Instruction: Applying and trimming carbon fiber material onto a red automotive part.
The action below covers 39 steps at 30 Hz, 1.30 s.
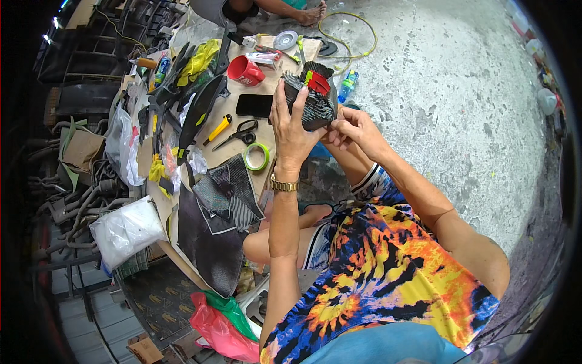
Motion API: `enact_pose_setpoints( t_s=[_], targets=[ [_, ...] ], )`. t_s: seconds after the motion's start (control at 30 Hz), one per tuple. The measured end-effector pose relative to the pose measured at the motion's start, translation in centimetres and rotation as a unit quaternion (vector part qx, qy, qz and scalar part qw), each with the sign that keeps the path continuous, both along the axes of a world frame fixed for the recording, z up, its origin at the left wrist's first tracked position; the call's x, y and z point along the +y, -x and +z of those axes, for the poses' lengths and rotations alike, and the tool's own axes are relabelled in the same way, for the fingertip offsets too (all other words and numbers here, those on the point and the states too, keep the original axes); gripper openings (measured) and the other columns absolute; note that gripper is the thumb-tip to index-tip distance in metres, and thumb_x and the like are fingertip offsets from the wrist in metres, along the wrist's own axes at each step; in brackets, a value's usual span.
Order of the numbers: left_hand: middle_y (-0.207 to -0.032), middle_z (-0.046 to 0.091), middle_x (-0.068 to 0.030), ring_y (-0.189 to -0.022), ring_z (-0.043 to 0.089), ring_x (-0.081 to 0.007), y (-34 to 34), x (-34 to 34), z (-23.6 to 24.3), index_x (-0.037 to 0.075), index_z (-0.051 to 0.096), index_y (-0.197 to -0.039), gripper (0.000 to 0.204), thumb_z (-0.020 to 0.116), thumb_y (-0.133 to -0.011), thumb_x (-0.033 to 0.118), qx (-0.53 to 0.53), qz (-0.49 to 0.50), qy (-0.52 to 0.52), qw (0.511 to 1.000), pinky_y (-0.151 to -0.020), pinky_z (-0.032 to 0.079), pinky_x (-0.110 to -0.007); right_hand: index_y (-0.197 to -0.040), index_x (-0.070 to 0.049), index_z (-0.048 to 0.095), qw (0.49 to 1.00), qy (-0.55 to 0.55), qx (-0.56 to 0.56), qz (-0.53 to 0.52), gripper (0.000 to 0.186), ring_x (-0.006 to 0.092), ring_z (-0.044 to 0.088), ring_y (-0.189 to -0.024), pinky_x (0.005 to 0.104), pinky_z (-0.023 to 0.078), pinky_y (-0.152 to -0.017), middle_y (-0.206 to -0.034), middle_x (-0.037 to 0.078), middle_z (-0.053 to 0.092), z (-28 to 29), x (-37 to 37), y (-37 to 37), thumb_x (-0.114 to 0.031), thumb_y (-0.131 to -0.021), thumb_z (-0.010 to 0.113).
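Note:
In my raised left hand (292, 136) is a black woven carbon-fibre-covered part (314, 110) with frayed edges and red and yellow-green tape on top. The fingers of that hand wrap its near left side. My right hand (357, 130) pinches the part's lower right edge between thumb and fingers. Below and left on the table lie a green tape roll (266, 158), black scissors (246, 134) and a yellow utility knife (218, 132). A black phone (254, 105) sits left of the held part. Cut carbon-fibre cloth pieces (242, 197) overlap a dark sheet (209, 252) closer to me.
A red mug (244, 71) and a grey disc (285, 40) stand farther back on the cluttered table. Long black curved parts (203, 112) line its left side, near a plastic-wrapped white pack (128, 232). A bottle (348, 86) and yellow cord (375, 37) are on the floor; another person's foot (311, 13) shows beyond.

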<state>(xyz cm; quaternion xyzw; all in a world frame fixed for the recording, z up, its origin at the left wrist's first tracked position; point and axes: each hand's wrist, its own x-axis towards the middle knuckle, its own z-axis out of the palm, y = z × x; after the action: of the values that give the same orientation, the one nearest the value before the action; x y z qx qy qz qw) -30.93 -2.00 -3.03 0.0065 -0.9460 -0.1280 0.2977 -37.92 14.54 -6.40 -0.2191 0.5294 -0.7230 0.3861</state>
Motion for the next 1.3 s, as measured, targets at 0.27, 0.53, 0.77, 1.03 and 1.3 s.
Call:
enact_pose_setpoints(
  t_s=[0.27, 0.53, 0.77, 1.03, 1.3],
  targets=[
    [-0.147, 0.029, -0.0225, -0.133, 0.033, -0.0425, -0.1, 0.3, 0.1, 0.016, 0.043, -0.133, 0.09, 0.088, -0.057, 0.03, -0.003, 0.007, -0.006, 1.0, -0.105, 0.032, -0.053, -0.082, -0.001, 0.058, 0.999, 0.004, -0.004, -0.032, 0.024, 0.0092, 0.061, -0.063, 0.0209, 0.05, -0.055, -0.072, 0.006, 0.064, 0.5, -0.1, -0.3, -0.025, -0.088, 0.057],
    [-0.146, 0.03, -0.0224, -0.131, 0.034, -0.0425, -0.1, 0.1, 0.2, 0.015, 0.043, -0.133, 0.09, 0.088, -0.056, 0.028, 0.001, 0.004, -0.009, 1.0, -0.105, 0.033, -0.052, -0.08, -0.002, 0.057, 1.0, -0.003, 0.006, -0.028, 0.024, 0.0091, 0.06, -0.061, 0.021, 0.048, -0.053, -0.071, 0.006, 0.064, 0.4, -0.4, -0.2, -0.024, -0.089, 0.057],
    [-0.146, 0.03, -0.0225, -0.131, 0.034, -0.0424, -0.2, 0.0, 0.2, 0.015, 0.043, -0.132, 0.09, 0.089, -0.056, 0.028, 0.01, -0.003, -0.028, 1.0, -0.105, 0.033, -0.052, -0.078, -0.002, 0.055, 0.999, 0.032, -0.017, -0.005, 0.023, 0.0089, 0.059, -0.059, 0.021, 0.045, -0.051, -0.069, 0.005, 0.063, 0.7, -0.1, 0.1, -0.022, -0.09, 0.056],
    [-0.147, 0.029, -0.0223, -0.132, 0.033, -0.0419, -0.4, 0.0, 0.2, 0.016, 0.043, -0.132, 0.091, 0.089, -0.055, 0.026, 0.003, -0.002, -0.031, 1.0, -0.106, 0.032, -0.051, -0.077, -0.002, 0.055, 0.999, 0.027, -0.019, -0.005, 0.025, 0.0087, 0.058, -0.058, 0.0214, 0.045, -0.051, -0.068, 0.005, 0.062, 0.8, -0.2, 0.0, -0.023, -0.09, 0.057],
    [-0.146, 0.03, -0.0226, -0.132, 0.034, -0.0421, -0.5, -0.1, 0.1, 0.016, 0.042, -0.132, 0.091, 0.089, -0.055, 0.023, 0.003, -0.007, -0.024, 1.0, -0.106, 0.032, -0.051, -0.075, -0.002, 0.055, 0.999, 0.0, 0.011, -0.031, 0.024, 0.0082, 0.059, -0.059, 0.0216, 0.046, -0.052, -0.069, 0.005, 0.063, 0.6, -0.4, -0.4, -0.021, -0.088, 0.06]
  ],
)
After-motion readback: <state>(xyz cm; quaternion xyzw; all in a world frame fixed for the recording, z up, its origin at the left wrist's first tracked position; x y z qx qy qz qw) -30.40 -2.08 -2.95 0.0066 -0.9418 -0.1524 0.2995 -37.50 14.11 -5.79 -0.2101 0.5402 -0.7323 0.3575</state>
